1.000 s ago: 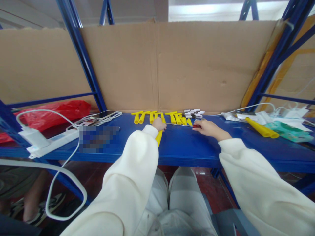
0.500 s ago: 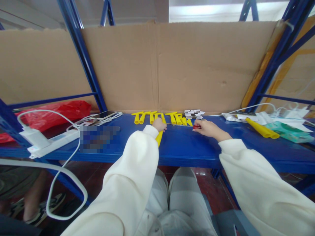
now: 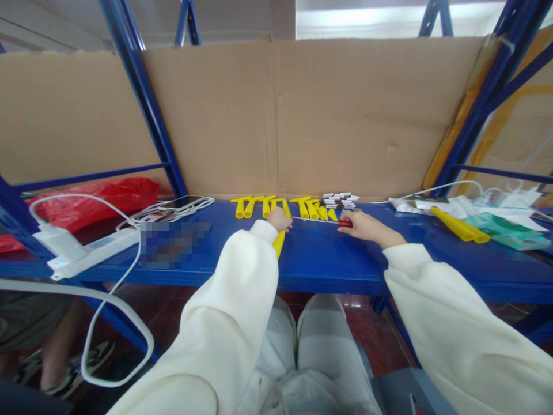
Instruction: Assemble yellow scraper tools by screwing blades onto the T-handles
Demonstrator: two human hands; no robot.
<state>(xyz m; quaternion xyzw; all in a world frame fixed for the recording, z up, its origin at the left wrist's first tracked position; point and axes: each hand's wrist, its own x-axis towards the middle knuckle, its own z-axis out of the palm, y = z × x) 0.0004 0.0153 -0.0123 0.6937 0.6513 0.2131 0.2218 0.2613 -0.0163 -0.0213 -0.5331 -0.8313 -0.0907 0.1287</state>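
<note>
My left hand (image 3: 280,219) is closed round a yellow plastic tube (image 3: 280,244), which slants across the blue shelf board. My fingers hide its middle. In my right hand (image 3: 360,224) is a red-handled screwdriver (image 3: 344,223), its long thin shaft pointing left toward the tube. Whether the tip touches the tube is hidden by my left hand. Behind my left hand stand several yellow T-shaped tube pieces (image 3: 247,207) in a row, and more yellow T-shaped pieces (image 3: 302,208) lie between the hands. Small yellow cut pieces (image 3: 332,215) are near the screwdriver shaft.
A stack of black-and-white pieces (image 3: 340,200) stands against the cardboard wall (image 3: 345,115). On the right lie two long yellow tubes (image 3: 461,226) and a green packet (image 3: 507,230). A white power strip (image 3: 93,253), cables and a red bag (image 3: 99,202) occupy the left.
</note>
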